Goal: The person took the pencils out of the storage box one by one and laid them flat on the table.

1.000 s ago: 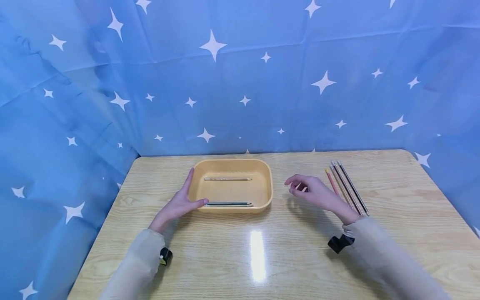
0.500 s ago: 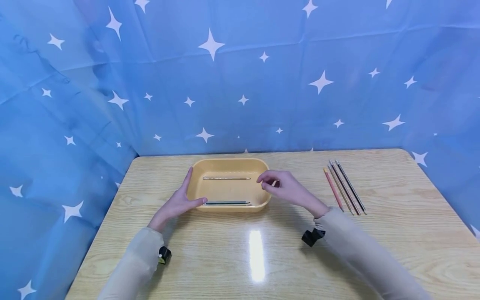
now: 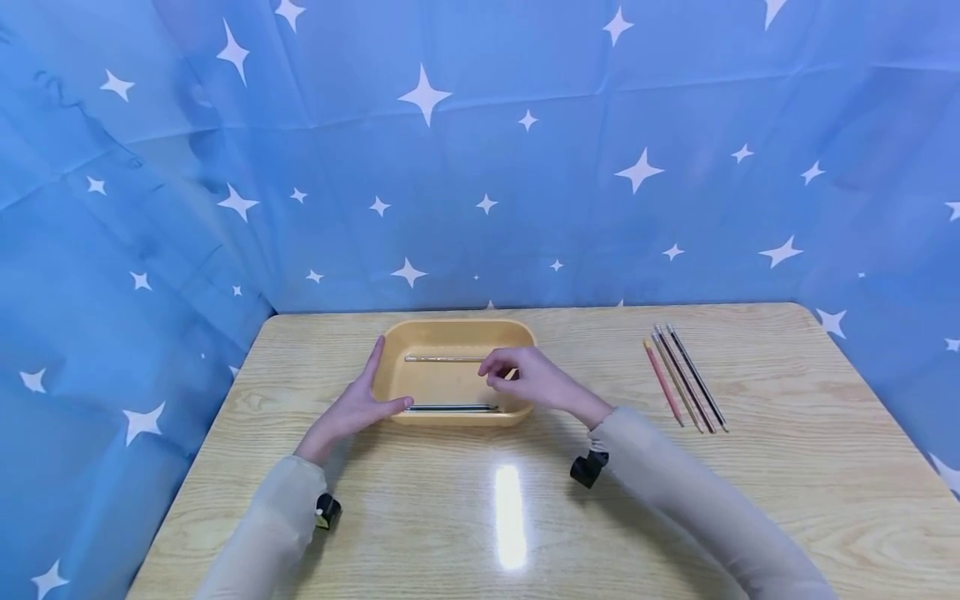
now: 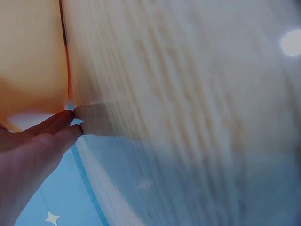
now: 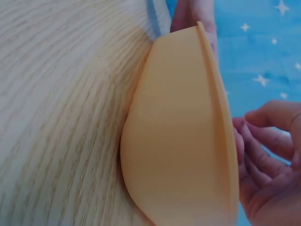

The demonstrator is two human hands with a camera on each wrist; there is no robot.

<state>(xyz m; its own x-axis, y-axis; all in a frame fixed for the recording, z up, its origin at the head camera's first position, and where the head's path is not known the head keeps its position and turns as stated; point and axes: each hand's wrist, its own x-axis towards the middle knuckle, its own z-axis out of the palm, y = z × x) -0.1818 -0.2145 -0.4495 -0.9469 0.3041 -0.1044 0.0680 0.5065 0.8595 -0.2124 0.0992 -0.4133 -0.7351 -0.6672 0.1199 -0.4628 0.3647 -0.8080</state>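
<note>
A shallow yellow plastic tray [image 3: 450, 419] stands on the wooden table. My left hand [image 3: 356, 410] holds its left end, thumb over the front rim and fingers along the outside of the left wall. Over the tray's right part hovers my right hand [image 3: 525, 377], fingers loosely curled and nothing seen between them. A light pencil [image 3: 438, 359] lies along the tray's back, its right end hidden behind the right hand. Dark pencils [image 3: 453, 408] lie side by side along the front wall. The right wrist view shows the right hand [image 5: 275, 165] beyond the tray's wall [image 5: 178, 127].
To the right of the tray, several pencils lie close together on the table [image 3: 810, 467], among them a red pencil [image 3: 663, 383] and a dark pencil [image 3: 697, 377]. A blue star-patterned cloth [image 3: 480, 167] hangs behind and at the left.
My right hand has moved left from between the pencils and the tray to above the tray's inside. My left hand has stayed on the tray, and the pencils lie as before.
</note>
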